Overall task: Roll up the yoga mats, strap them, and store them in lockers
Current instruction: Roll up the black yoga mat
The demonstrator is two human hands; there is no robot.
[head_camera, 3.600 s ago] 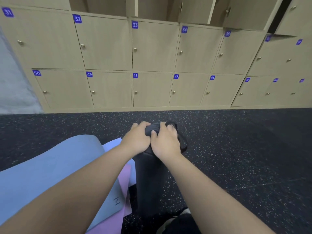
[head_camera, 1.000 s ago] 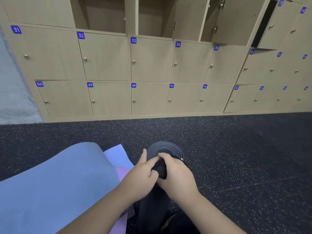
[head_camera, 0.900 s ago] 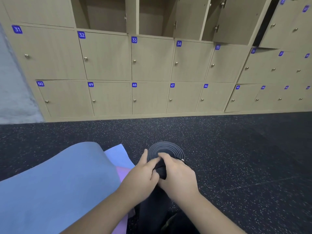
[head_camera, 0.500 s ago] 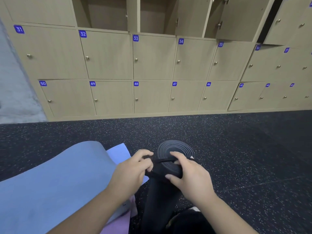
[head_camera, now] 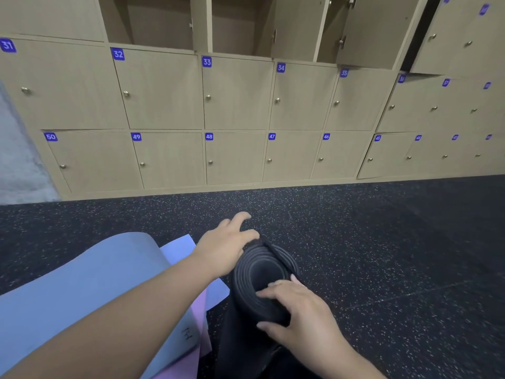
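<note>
Rolled black yoga mat (head_camera: pixel 262 283): stood on end on speckled floor (head_camera: pixel 382 255), strap (head_camera: pixel 276 251) across its top. Right hand (head_camera: pixel 297 310) curled round the roll; left hand (head_camera: pixel 226 242) had released the strap, fingers spread, holding nothing. Strapping judged nearly finished; open lockers (head_camera: pixel 237 26) awaited.

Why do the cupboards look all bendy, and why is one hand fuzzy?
Head view: the wide-angle lens bows the lockers, so the rows tilt toward the right edge. The left hand is smeared at the fingertips, likely from moving; the right hand on the rolled black yoga mat looks sharper. Lighting is soft, without glare.
</note>
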